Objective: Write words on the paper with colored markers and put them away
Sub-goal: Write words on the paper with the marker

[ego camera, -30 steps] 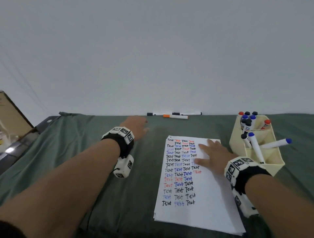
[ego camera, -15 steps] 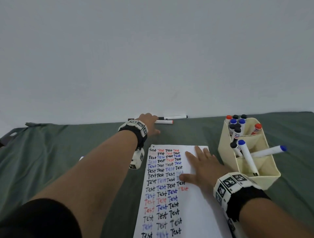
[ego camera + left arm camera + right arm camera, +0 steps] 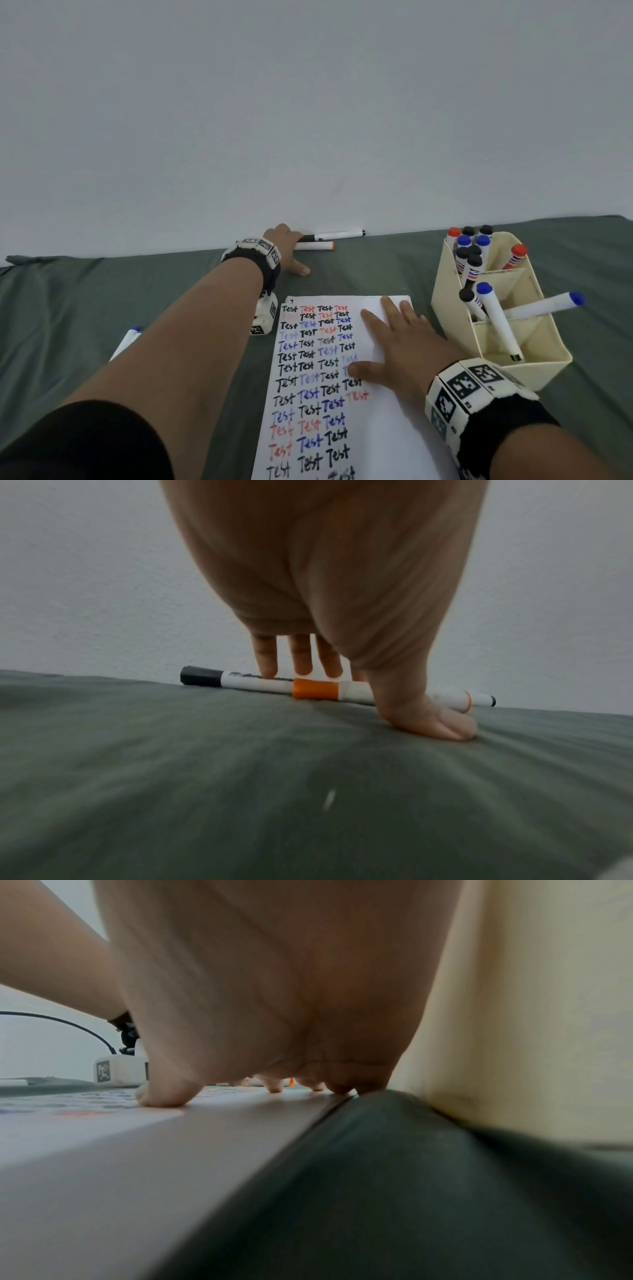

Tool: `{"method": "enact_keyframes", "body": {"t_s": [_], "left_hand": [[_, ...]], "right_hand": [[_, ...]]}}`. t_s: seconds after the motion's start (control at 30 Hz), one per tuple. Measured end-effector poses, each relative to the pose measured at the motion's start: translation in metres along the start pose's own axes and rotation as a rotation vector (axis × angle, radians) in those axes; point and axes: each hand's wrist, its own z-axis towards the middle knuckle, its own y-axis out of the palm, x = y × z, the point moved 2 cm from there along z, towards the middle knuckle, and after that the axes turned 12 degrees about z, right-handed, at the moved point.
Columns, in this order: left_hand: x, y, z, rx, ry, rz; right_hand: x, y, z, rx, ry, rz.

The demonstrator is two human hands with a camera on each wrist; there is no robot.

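A white paper (image 3: 376, 428) filled with rows of "Test" in black, blue and red lies on the green cloth. My right hand (image 3: 400, 349) presses flat on it with fingers spread (image 3: 274, 1088). My left hand (image 3: 287, 246) reaches to the wall, where an orange-capped marker (image 3: 317, 246) and a black marker (image 3: 339, 235) lie. In the left wrist view its straight fingers (image 3: 267, 664) touch a black-capped marker (image 3: 240, 681). The thumb (image 3: 438, 723) rests on the cloth in front of the orange-capped marker (image 3: 315, 692). Neither marker is lifted.
A cream marker holder (image 3: 534, 370) with several black, blue and red markers stands right of the paper, close to my right wrist (image 3: 548, 1015). A blue-capped marker (image 3: 128, 339) lies on the cloth, partly hidden behind my left forearm. The white wall bounds the far edge.
My left hand moved forward and right, from the cloth beside the paper to the markers at the wall. My right hand stayed flat on the paper.
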Motion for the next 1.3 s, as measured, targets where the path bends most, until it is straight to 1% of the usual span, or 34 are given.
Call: {"method": "enact_keyframes", "body": {"t_s": [0.07, 0.13, 0.2, 0.3, 0.47, 0.6, 0.7, 0.77, 0.83, 0.87, 1.03, 1.07, 1.17, 1.2, 1.3], "left_hand": [[-0.004, 0.004, -0.001, 0.049, -0.027, -0.016], [-0.006, 0.008, -0.002, 0.101, -0.03, -0.08], [-0.004, 0.009, -0.001, 0.075, -0.002, -0.124], [-0.001, 0.006, 0.002, 0.008, 0.029, -0.08], [0.002, 0.002, 0.004, -0.011, 0.051, -0.034], [0.003, 0.0, 0.005, -0.004, 0.053, -0.044], [0.003, 0.001, 0.006, 0.035, 0.053, -0.095], [0.004, -0.001, 0.006, 0.048, 0.059, -0.052], [0.006, -0.003, 0.004, 0.031, 0.08, 0.013], [0.006, -0.004, 0.003, 0.029, 0.087, 0.01], [0.01, -0.004, -0.002, 0.016, 0.117, -0.164], [0.012, -0.005, -0.004, 0.003, 0.128, -0.151], [0.018, -0.008, -0.011, -0.02, 0.155, -0.021], [0.019, -0.008, -0.014, -0.014, 0.154, -0.027], [0.024, -0.01, -0.021, 0.015, 0.139, -0.138]], "right_hand": [[-0.001, -0.001, -0.001, -0.005, -0.001, 0.001], [-0.001, -0.002, -0.001, -0.002, -0.002, -0.003], [-0.001, -0.002, -0.002, 0.003, -0.004, -0.004], [-0.002, -0.001, -0.001, 0.003, -0.003, 0.001], [-0.001, -0.001, -0.001, -0.001, 0.0, 0.009], [-0.001, -0.001, -0.002, 0.008, -0.005, 0.016], [-0.002, -0.002, -0.003, 0.003, -0.007, 0.01], [-0.002, -0.002, -0.004, 0.004, -0.008, 0.014], [-0.001, -0.002, -0.004, 0.007, -0.009, 0.014], [-0.001, -0.002, -0.004, 0.007, -0.01, 0.012], [0.0, -0.001, -0.001, 0.006, -0.008, 0.007], [0.0, 0.0, 0.0, 0.008, -0.006, 0.009], [0.0, 0.0, 0.001, 0.007, 0.0, 0.012], [0.001, 0.001, 0.002, 0.003, 0.002, 0.011], [0.001, 0.0, 0.001, -0.008, 0.004, 0.01]]}}
